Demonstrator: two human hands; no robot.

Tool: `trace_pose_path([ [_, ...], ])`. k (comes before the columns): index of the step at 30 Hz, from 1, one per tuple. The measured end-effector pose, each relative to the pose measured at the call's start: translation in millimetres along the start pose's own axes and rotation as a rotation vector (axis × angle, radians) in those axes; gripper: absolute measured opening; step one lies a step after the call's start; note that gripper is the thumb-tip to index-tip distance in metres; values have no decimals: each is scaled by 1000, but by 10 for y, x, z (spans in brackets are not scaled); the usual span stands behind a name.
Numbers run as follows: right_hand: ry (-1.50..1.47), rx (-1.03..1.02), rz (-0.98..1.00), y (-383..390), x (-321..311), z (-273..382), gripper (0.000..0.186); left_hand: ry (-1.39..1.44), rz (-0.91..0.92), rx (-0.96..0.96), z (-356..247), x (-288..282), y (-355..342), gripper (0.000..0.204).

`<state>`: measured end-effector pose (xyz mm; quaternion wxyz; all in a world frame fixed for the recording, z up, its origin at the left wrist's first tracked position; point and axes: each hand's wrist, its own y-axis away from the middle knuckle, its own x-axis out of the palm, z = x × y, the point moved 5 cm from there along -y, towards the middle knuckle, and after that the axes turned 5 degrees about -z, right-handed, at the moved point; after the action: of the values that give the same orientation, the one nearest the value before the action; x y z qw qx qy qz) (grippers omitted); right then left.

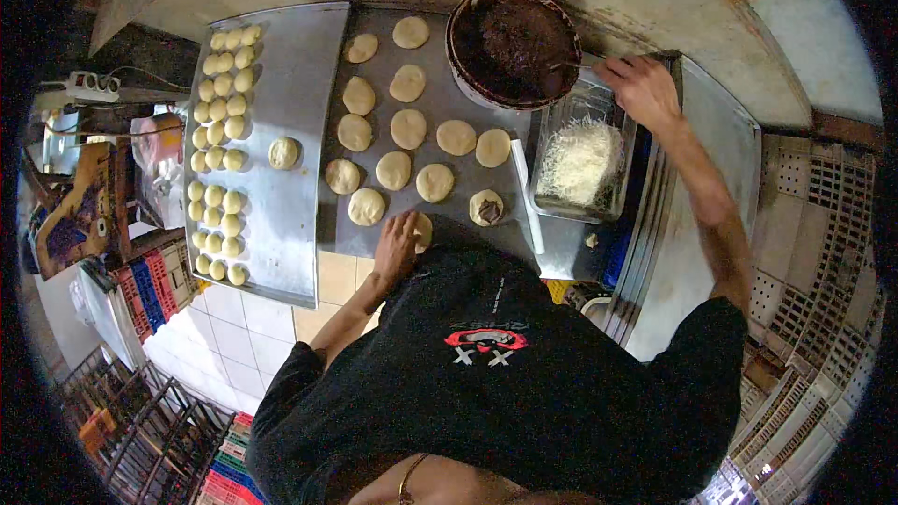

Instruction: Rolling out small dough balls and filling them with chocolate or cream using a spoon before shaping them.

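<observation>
Both my hands were busy at once. My left hand lay flat, fingers loosely spread, pressing on a dough disc at the near edge of the tray; it gripped nothing, only held the round steady. My right hand reached out far ahead and to the right, fingers closed on the handle of a spoon whose bowl sat in the chocolate filling. I judged that the scoop wanted to be small and clean, lifted straight up so nothing dripped across the other rounds, and that the disc under my left palm should stay even in thickness, or the filling would break through when folded.

Just right of my left hand sat 1 disc already topped with a dark dab, and beyond my fingers the flattened rounds lay in loose rows, pale, matte and soft-edged. The round tub was thick-walled, its paste glossy and heavy. Below my right wrist stood a clear rectangular container of grated cheese, fine and stringy. A white scraper-like stick lay beside it. Further left of my left hand, small smooth dough balls stood in tight columns on a dull steel sheet.
</observation>
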<state>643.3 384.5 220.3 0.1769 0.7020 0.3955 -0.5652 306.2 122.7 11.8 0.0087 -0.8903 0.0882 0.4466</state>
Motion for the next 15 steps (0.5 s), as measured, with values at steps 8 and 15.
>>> trace_pose_path([
  [8, -58, -103, 480, -236, 274, -122, 15, 151, 293, -42, -108, -311, -99, 14],
  [15, -578, 303, 317, -147, 232, 59, 16, 1750, 0, -717, -453, -570, -208, 45],
])
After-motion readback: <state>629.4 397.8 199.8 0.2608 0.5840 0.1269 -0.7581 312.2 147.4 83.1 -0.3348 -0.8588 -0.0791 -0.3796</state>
